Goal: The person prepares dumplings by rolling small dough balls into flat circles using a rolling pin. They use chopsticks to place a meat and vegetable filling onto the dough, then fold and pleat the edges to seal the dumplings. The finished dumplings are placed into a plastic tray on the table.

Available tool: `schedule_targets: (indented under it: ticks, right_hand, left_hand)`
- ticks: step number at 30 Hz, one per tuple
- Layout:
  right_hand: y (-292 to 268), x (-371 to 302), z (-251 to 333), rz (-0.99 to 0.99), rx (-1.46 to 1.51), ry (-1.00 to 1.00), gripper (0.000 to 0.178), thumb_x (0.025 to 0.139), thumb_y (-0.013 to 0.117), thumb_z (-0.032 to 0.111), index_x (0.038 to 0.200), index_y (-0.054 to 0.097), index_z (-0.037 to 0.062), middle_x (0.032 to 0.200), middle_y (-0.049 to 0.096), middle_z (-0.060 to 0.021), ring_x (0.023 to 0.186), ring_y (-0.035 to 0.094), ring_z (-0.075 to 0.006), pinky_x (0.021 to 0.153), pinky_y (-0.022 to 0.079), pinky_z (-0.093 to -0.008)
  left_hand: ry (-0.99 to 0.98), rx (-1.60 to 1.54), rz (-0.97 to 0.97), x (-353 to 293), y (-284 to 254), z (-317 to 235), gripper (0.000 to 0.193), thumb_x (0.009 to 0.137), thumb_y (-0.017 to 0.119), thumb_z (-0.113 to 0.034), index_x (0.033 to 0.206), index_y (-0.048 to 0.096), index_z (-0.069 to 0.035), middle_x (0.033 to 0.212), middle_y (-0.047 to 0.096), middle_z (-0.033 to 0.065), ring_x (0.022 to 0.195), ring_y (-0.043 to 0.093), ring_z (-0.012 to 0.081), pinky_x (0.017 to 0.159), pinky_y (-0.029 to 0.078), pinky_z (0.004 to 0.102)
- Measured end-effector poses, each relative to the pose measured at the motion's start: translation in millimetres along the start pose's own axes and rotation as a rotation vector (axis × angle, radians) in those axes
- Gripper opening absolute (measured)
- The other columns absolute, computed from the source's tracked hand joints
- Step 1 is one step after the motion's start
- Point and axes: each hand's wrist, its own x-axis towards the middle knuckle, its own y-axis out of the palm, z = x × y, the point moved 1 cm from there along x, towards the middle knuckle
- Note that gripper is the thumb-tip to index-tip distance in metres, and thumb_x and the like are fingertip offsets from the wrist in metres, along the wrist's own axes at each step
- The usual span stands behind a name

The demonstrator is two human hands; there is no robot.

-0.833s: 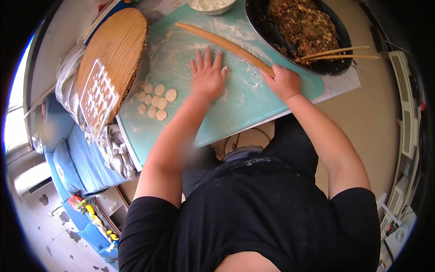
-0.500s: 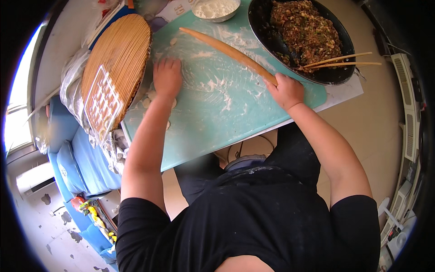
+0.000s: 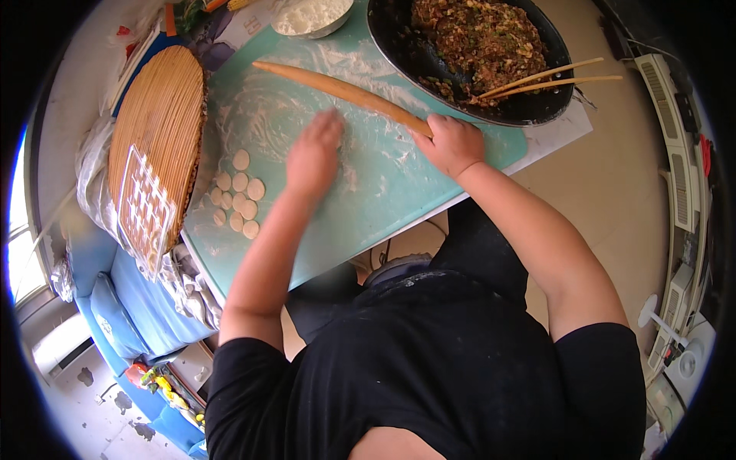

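Observation:
My right hand point(image 3: 452, 144) is closed round the near end of a tapered wooden rolling pin point(image 3: 345, 92), which lies slantwise over the floured green mat point(image 3: 360, 203). Above the middle of the mat is my left hand point(image 3: 314, 157), smeared by motion; its fingers point away from me and what they may hold cannot be made out. To the left of that hand lie several small round dough pieces point(image 3: 249, 208), close together on the mat.
A round woven reed tray point(image 3: 157, 130) with a white plastic lattice piece point(image 3: 144, 203) stands at the left. Behind the mat are a bowl of flour point(image 3: 314, 17) and a black pan point(image 3: 395, 46) of chopped filling point(image 3: 491, 46), with chopsticks point(image 3: 556, 79) across its rim.
My left hand has moved right, off the dough pieces, uncovering them. A lone dough piece near its fingertips no longer shows there. My right hand keeps the rolling pin; the view has shifted.

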Motion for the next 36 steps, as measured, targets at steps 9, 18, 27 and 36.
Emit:
schedule_targets:
  ticks: [9, 18, 27, 36]
  right_hand:
    - [1.7, 2.5, 1.4, -0.011, -0.006, -0.022, 0.038, 0.079, 0.057, 0.044, 0.070, 0.051, 0.0079, 0.068, 0.060, -0.0114, 0.064, 0.057, -0.0334, 0.054, 0.044, -0.0440]
    - [-1.5, 3.0, 3.9, 0.031, -0.044, 0.010, 0.036, 0.078, 0.057, 0.045, 0.072, 0.054, 0.0097, 0.070, 0.061, -0.0095, 0.065, 0.059, -0.0313, 0.055, 0.046, -0.0432]
    - [-3.7, 2.2, 5.0, 0.064, -0.044, 0.027, 0.037, 0.080, 0.056, 0.046, 0.073, 0.054, 0.0095, 0.071, 0.061, -0.0097, 0.066, 0.059, -0.0314, 0.056, 0.046, -0.0433]
    - [-4.6, 2.1, 5.0, 0.062, -0.045, 0.018, 0.037, 0.080, 0.055, 0.046, 0.073, 0.054, 0.0094, 0.071, 0.061, -0.0096, 0.067, 0.059, -0.0315, 0.057, 0.046, -0.0432]
  left_hand:
    - [-0.486, -0.579, -0.225, -70.5, -16.3, -3.8, 0.016, 0.081, 0.060, -0.006, 0.096, 0.064, -0.003, 0.096, 0.064, 0.0107, 0.083, 0.061, 0.0202, 0.074, 0.047, 0.0275]
    - [-0.435, -0.445, -0.160, -81.6, -36.5, 30.3, 0.027, 0.076, 0.065, -0.007, 0.102, 0.060, -0.001, 0.098, 0.059, 0.0116, 0.084, 0.059, 0.0230, 0.075, 0.047, 0.0300]
    - [-0.353, -0.412, 0.045, -76.0, -45.8, 21.6, 0.035, 0.069, 0.070, -0.004, 0.102, 0.060, 0.000, 0.098, 0.058, 0.0112, 0.079, 0.059, 0.0244, 0.071, 0.048, 0.0303]
    - [-0.280, -0.221, 0.016, -78.8, -43.1, 15.4, 0.025, 0.074, 0.066, -0.006, 0.098, 0.063, 0.000, 0.093, 0.059, 0.0123, 0.079, 0.060, 0.0260, 0.070, 0.049, 0.0311]
